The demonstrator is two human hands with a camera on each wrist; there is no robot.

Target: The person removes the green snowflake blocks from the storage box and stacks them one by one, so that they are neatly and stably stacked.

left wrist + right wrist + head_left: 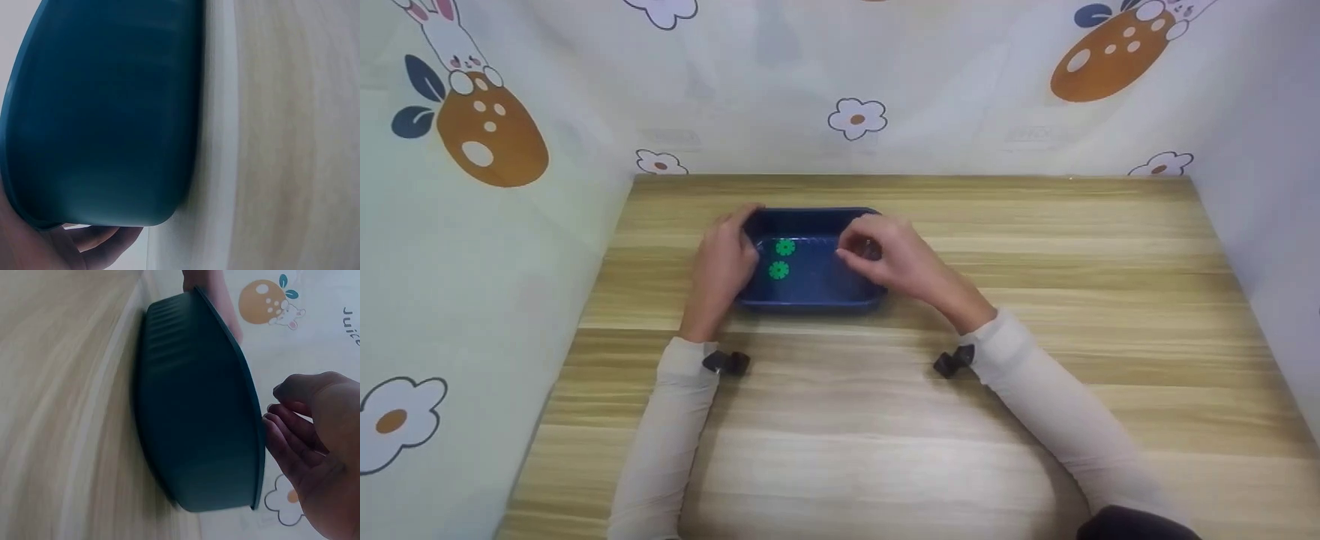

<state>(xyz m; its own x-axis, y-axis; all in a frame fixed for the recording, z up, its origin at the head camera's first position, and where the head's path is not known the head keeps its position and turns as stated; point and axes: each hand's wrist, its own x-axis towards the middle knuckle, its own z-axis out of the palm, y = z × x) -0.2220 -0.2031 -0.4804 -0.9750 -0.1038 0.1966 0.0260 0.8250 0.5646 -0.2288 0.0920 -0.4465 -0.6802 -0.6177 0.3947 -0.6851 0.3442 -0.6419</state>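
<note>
A dark blue rectangular tub [810, 304] stands on the wooden table. Two green notched plastic discs [778, 270] lie in its left part, one farther back than the other. My left hand [721, 259] grips the tub's left end, thumb at the inside and fingers outside; in the left wrist view the tub's wall [107, 112] covers most of that hand. Over the tub's right end is my right hand [889, 251], its fingers and thumb curved toward each other. From the right wrist, the right hand [315, 433] shows a small gap between thumb and fingertips, with nothing visible in it.
The wooden tabletop [840, 420] extends around the tub on all sides. A pale patterned cloth wall [945, 75] rises behind the table, with further walls at left and right. A small black device [727, 363] is strapped at each wrist.
</note>
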